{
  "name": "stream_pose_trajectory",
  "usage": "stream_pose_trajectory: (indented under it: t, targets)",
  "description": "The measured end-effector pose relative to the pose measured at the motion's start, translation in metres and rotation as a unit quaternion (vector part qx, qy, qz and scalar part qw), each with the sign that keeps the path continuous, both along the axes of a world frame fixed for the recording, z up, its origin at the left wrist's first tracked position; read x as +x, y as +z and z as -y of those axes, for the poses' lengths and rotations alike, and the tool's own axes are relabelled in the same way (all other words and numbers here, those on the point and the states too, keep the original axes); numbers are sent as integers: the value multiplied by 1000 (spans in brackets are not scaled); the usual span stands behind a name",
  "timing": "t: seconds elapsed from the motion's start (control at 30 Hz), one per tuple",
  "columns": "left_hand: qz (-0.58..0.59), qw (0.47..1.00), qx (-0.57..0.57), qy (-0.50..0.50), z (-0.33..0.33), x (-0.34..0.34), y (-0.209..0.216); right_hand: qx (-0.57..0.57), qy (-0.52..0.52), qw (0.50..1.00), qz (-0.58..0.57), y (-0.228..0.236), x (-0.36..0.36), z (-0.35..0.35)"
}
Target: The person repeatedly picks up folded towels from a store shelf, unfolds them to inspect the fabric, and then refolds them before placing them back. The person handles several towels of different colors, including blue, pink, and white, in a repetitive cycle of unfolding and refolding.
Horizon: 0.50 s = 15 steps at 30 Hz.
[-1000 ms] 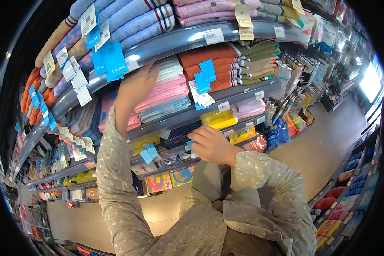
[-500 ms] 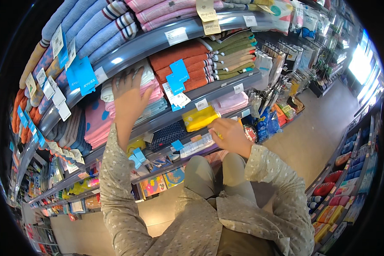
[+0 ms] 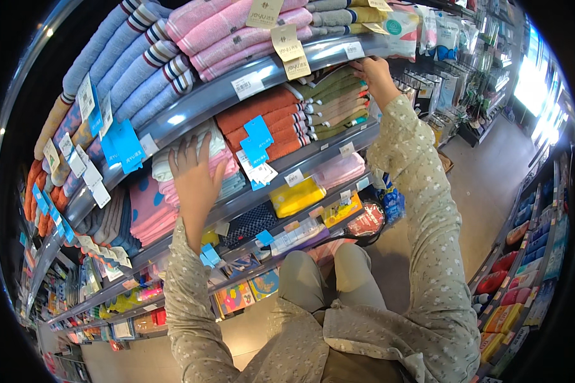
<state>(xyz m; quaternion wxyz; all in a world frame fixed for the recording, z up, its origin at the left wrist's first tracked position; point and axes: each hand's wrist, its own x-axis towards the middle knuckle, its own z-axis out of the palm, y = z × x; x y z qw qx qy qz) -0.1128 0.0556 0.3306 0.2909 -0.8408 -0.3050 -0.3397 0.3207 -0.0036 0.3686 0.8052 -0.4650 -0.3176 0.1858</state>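
Observation:
My left hand (image 3: 195,175) lies with spread fingers on a stack of folded white and pink towels (image 3: 166,165) on the middle shelf, touching its front edge. My right hand (image 3: 378,78) is raised to the right end of a stack of folded olive and beige towels (image 3: 335,99), just under the upper shelf's lip. Its fingers are bent and somewhat apart at the top towels' edge; no towel is lifted. Between my hands sits a stack of rust-orange towels (image 3: 265,121) with blue and white tags (image 3: 257,148) hanging in front.
Blue striped towels (image 3: 131,54) and pink towels (image 3: 236,29) fill the upper shelf. Below are a yellow folded cloth (image 3: 298,196) and a light pink one (image 3: 338,170). Hanging packages (image 3: 447,89) line the right. Another stocked shelf (image 3: 511,281) stands across the aisle floor (image 3: 485,198).
My right hand has risen from beside the lower shelf to the olive and beige towels. My left hand stays on the white and pink stack. The view has shifted slightly.

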Motion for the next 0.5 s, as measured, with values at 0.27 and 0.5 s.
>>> stream_pose_trajectory:
  t: [0.27,0.5]
  targets:
    - [10,1000,2,3,3,3,-2,-117,-93,973,175,9,35,-35]
    - [20,1000,12,-3,4,-1,-6,-39,-82,996,25,9,-11,-11]
